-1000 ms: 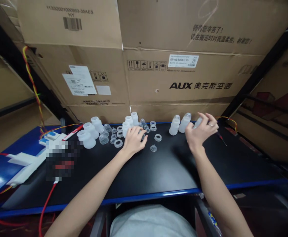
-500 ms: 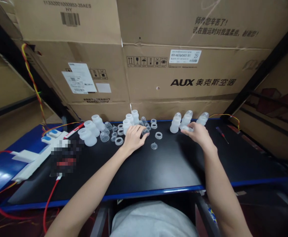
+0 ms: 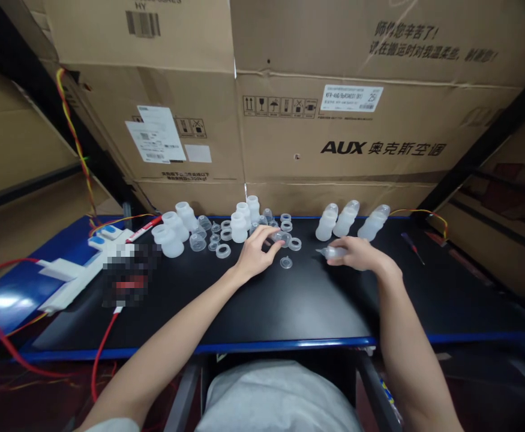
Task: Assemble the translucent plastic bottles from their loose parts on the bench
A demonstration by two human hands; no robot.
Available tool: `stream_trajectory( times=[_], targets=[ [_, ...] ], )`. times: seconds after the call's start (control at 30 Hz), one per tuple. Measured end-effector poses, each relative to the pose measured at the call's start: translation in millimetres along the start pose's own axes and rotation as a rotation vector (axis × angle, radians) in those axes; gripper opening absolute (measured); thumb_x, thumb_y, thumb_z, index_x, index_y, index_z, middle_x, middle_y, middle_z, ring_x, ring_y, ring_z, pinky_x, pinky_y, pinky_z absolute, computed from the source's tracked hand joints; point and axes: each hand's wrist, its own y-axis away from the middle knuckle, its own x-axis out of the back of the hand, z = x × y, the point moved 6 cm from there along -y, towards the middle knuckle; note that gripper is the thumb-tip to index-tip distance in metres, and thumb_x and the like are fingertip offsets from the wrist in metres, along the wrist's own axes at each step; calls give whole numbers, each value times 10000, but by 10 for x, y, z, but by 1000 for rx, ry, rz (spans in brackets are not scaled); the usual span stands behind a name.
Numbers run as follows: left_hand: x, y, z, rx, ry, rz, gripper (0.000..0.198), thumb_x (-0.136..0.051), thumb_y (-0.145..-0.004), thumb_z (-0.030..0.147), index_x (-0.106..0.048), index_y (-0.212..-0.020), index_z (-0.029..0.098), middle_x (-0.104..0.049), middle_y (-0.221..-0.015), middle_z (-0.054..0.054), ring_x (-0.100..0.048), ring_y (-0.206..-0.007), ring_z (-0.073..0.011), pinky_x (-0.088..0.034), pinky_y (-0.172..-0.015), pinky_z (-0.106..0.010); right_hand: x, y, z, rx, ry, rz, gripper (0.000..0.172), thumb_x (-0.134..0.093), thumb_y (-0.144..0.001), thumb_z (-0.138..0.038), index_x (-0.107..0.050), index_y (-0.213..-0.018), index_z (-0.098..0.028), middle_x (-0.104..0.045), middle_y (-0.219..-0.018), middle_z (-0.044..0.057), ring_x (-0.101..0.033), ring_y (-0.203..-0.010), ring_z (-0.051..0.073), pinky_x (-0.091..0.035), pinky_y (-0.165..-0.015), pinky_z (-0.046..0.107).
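My left hand point(image 3: 258, 251) pinches a clear dome-shaped bottle cap point(image 3: 282, 237) above the table. A clear ring collar point(image 3: 295, 244) lies just beside it, and a clear nipple point(image 3: 286, 261) lies in front. My right hand point(image 3: 357, 253) grips a translucent baby bottle point(image 3: 330, 252), tilted on its side with its nipple pointing left; the fingers hide much of its body. Behind that hand stand three capped bottles point(image 3: 326, 223). Three open bottles point(image 3: 239, 227) stand in the middle near small loose parts, and three more open bottles point(image 3: 168, 241) stand on the left.
Loose collars point(image 3: 223, 251), clear caps point(image 3: 197, 242) and nipples lie between the bottle groups. A white power strip point(image 3: 77, 273) with red cables occupies the left side. A screwdriver point(image 3: 413, 247) lies on the right. Cardboard point(image 3: 284, 153) walls the back of the black tabletop point(image 3: 262, 312).
My left hand has moved slightly right with the cap. My right hand has come down and forward, away from the capped bottles, and the bottle's nipple now shows. The view has shifted slightly.
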Motion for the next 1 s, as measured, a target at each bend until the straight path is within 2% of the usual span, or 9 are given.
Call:
stream_trajectory(
  times=[0.1, 0.17, 0.27, 0.4, 0.57, 0.67, 0.73, 0.87, 1.0],
  targets=[
    [-37, 5, 9, 83, 181, 16, 303, -738, -1002, 395, -718, -1238, 206, -698, -1219, -96, -747, -927, -153, -678, -803, -292, -25, -8, -424, 297, -319, 70, 513, -808, -898, -582, -781, -1277, -238, -793, -1212, 73, -741, -1084, 307, -565, -986, 395],
    [-90, 26, 31, 132, 284, -19, 315, -756, -986, 411, -721, -1216, 199, -701, -1212, -99, -765, -943, -162, -684, -823, -295, -55, -11, -640, 394, -388, 156, 575, -831, -878, -604, -774, -1302, -219, -783, -1204, 94, -740, -1057, 294, -576, -981, 401],
    [-168, 76, 52, 195, 380, -74, 347, -779, -959, 425, -719, -1209, 193, -707, -1234, -113, -777, -993, -189, -687, -872, -322, -131, -35, -815, 434, -451, 272, 699, -894, -820, -592, -739, -1379, -203, -775, -1212, 121, -748, -1040, 292, -596, -972, 426],
    [-219, 122, 15, 283, 454, -81, 406, -808, -923, 459, -727, -1208, 181, -737, -1238, -133, -784, -1044, -228, -685, -919, -359, -208, -74, -850, 459, -437, 386, 893, -958, -760, -534, -625, -1530, -229, -784, -1201, 117, -763, -1052, 300, -608, -991, 452],
    [-156, 60, 26, 290, 480, -35, 450, -882, -848, 473, -777, -1173, 179, -776, -1125, -110, -797, -963, -231, -691, -875, -358, -182, -41, -876, 534, -402, 532, 825, -952, -779, -527, -654, -1501, -262, -788, -1205, 108, -769, -1023, 289, -623, -970, 442],
    [-119, 2, 79, 285, 517, -71, 452, -910, -823, 467, -797, -1156, 184, -783, -1060, -92, -801, -932, -234, -692, -863, -361, -144, 10, -962, 562, -455, 537, 744, -929, -794, -579, -708, -1422, -248, -802, -1150, 97, -768, -968, 277, -629, -911, 418],
    [-116, -13, 117, 275, 524, -106, 501, -895, -846, 469, -773, -1245, 192, -781, -1136, -104, -801, -981, -245, -684, -911, -379, -92, 53, -1021, 563, -509, 545, 651, -908, -810, -596, -749, -1328, -236, -806, -1131, 95, -766, -972, 280, -626, -890, 408],
    [-135, 34, 177, 159, 308, -153, 586, -766, -970, 449, -617, -1489, 220, -691, -1390, -144, -752, -1145, -254, -631, -1034, -436, 140, 165, -959, 490, -530, 746, 465, -826, -893, -557, -767, -1214, -227, -793, -1170, 102, -741, -1042, 289, -598, -949, 428],
    [-280, 153, 161, -26, -203, -393, 520, -871, -867, 445, -728, -1322, 239, -663, -1406, -128, -594, -1357, -345, -476, -1183, -560, 448, 284, -475, 243, -467, 1066, 509, -690, -946, -563, -680, -1302, -198, -745, -1219, 137, -713, -1062, 291, -577, -949, 441]
  ],
)
